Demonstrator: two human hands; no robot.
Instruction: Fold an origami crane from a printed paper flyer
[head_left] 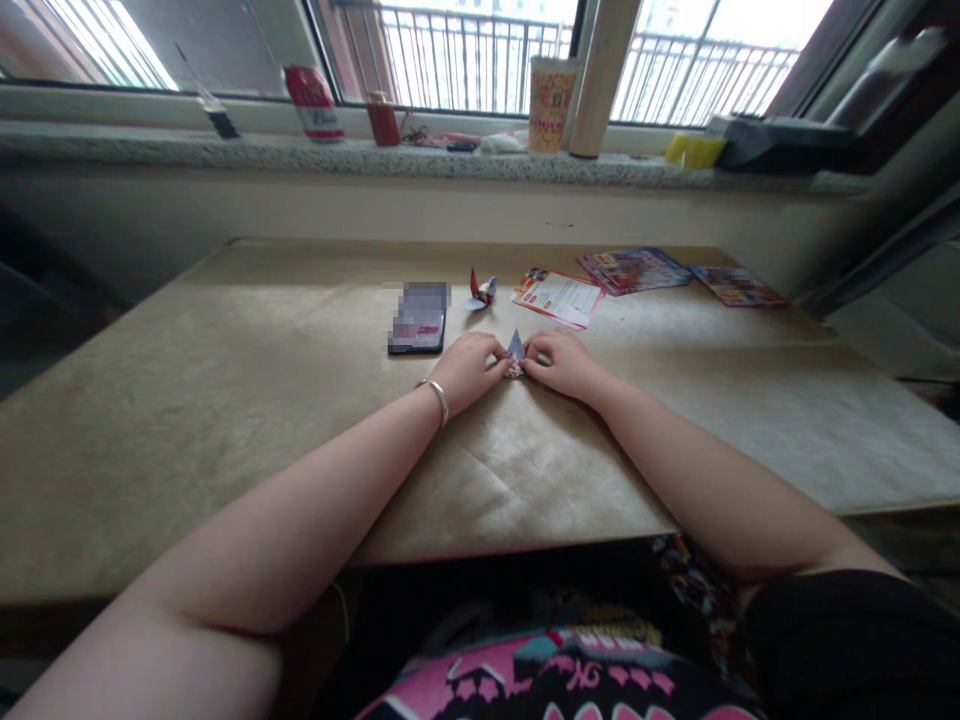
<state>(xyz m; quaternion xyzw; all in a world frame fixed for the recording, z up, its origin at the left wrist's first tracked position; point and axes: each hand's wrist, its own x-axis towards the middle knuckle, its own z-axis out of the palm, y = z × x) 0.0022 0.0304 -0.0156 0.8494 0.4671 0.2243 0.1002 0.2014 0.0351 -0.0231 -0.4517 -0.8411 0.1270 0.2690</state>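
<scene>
Beige covers the worktop (187,400), where a dark phone (427,312) lies left of centre, its screen partly masked. Right of it and nearer is the left hand (474,362), a silver bangle (437,398) at the wrist; its fingers pinch the left side of a small folded paper (516,343). Farther off stands a folded paper bird (484,291), which looks finished.

The small folded paper sits mid-worktop between the hands, grey-blue at its far tip, red-and-white patterned at its near end. Judging by its shape, several folds are done: it comes to a point, with no parts spread out. How many are left, if any, I cannot tell, since fingers cover both edges.

The right hand (561,362) grips its right side. Farther right lie a printed sheet (562,298), a stack of colourful leaflets (637,270) and a smaller bunch of prints (739,286), all apparently unfolded.
</scene>
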